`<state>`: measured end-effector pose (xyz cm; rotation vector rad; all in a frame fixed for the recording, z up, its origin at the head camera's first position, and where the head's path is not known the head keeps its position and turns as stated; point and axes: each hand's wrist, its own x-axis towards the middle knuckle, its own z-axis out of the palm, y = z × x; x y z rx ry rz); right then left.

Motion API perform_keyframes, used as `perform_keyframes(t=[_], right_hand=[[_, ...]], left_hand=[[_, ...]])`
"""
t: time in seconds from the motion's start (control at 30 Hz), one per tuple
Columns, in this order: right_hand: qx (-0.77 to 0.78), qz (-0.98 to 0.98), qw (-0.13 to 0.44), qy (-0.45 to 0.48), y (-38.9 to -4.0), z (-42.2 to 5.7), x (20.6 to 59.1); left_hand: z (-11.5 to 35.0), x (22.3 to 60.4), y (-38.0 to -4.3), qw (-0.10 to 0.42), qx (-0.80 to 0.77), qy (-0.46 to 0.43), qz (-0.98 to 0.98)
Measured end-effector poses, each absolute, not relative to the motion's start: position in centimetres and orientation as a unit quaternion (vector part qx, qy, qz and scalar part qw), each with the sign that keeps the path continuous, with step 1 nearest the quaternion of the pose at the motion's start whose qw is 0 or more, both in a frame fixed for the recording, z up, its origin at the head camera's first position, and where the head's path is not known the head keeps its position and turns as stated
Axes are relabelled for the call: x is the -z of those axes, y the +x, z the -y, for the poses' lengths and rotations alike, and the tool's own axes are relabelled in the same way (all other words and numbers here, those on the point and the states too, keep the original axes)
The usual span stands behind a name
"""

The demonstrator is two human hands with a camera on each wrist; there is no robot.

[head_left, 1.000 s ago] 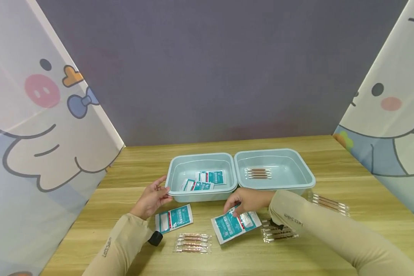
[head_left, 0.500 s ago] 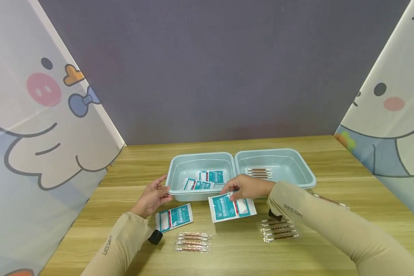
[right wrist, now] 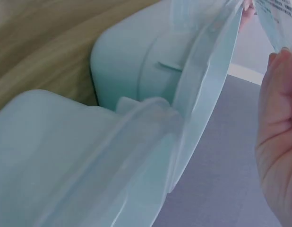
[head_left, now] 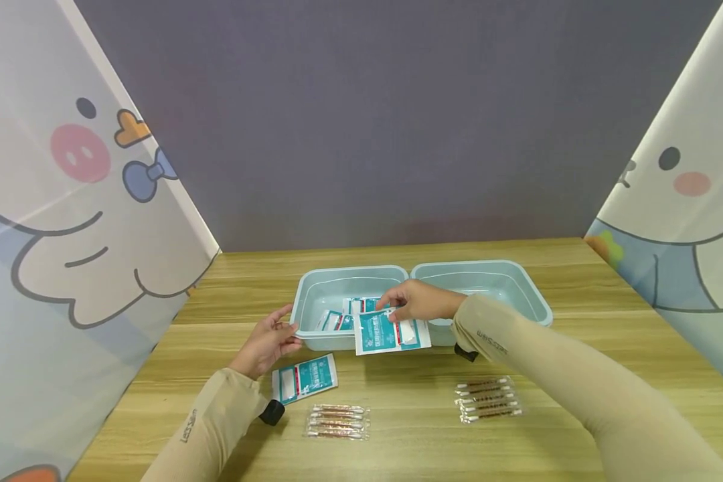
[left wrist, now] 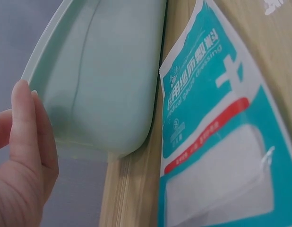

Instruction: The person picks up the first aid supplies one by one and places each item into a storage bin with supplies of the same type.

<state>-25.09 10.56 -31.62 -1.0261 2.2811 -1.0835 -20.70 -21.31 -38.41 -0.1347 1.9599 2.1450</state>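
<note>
My left hand (head_left: 268, 345) holds the left bin (head_left: 349, 270) by its near left corner, the fingers against the rim. Two teal-and-white gauze dressing packets, one of them a packet (head_left: 334, 321) near the left wall, lie in that light-blue bin. Over its front right rim, my right hand (head_left: 418, 301) pinches the upper edge of another gauze dressing packet (head_left: 382, 335), which hangs tilted and partly hides those inside. In the left wrist view, a gauze dressing packet (left wrist: 207, 118) lies on the table beside the bin's wall. The right wrist view catches the held packet only at its corner.
A second light-blue bin (head_left: 518, 288) adjoins on the right; the right forearm covers its front. On the table lie two clear packs of brown-stemmed cotton swabs, a left pack (head_left: 337, 422) and a right pack (head_left: 488, 399). Printed side panels and a grey back wall enclose the table.
My right hand has lifted the gauze dressing packet off the table and carried it up and left to the left bin's rim. The left hand has stayed at the bin's corner.
</note>
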Motion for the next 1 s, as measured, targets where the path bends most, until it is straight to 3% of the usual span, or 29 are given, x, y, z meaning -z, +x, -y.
perform_keyframes(t=[0.27, 1.0], right_hand=[[0.374, -0.826, 0.210, -0.365, -25.6, -9.6, 31.2], [0.350, -0.862, 0.136, -0.340, -27.7, -6.7, 30.3]], left_hand=[[21.1, 38.3, -20.9, 0.114, -0.731, -0.048, -0.671], [21.1, 38.0, -20.5, 0.113, -0.712, -0.044, -0.692]])
